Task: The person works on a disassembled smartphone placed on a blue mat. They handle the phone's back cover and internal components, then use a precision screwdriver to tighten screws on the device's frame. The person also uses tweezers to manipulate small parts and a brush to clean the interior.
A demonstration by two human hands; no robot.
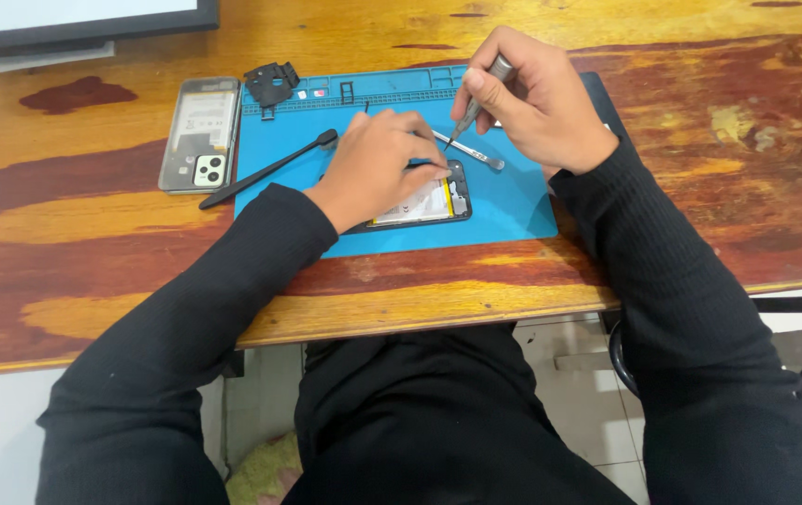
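Opened smartphone (424, 201), back off and battery showing, lies on the blue repair mat (513, 210) on the wooden counter (93, 271); it looks light, thin and fragile inside, so I'd hold it by its frame edges. My left hand (373, 168) presses it flat, grip closed on its frame, while my right hand (537, 103) pinches a slim precision screwdriver (476, 108) near its top edge.

Wooden worktop (663, 168), streaked red and yellow varnish. Blue repair mat (513, 201) at centre. Detached phone back cover (200, 134), camera cutout at near end, just left of mat. Black spudger (265, 170) lying across mat's left edge. Black plastic bracket (271, 84) at mat's far left corner. Dark-framed screen (83, 21) at far left. Tiled floor (579, 374) below near edge.
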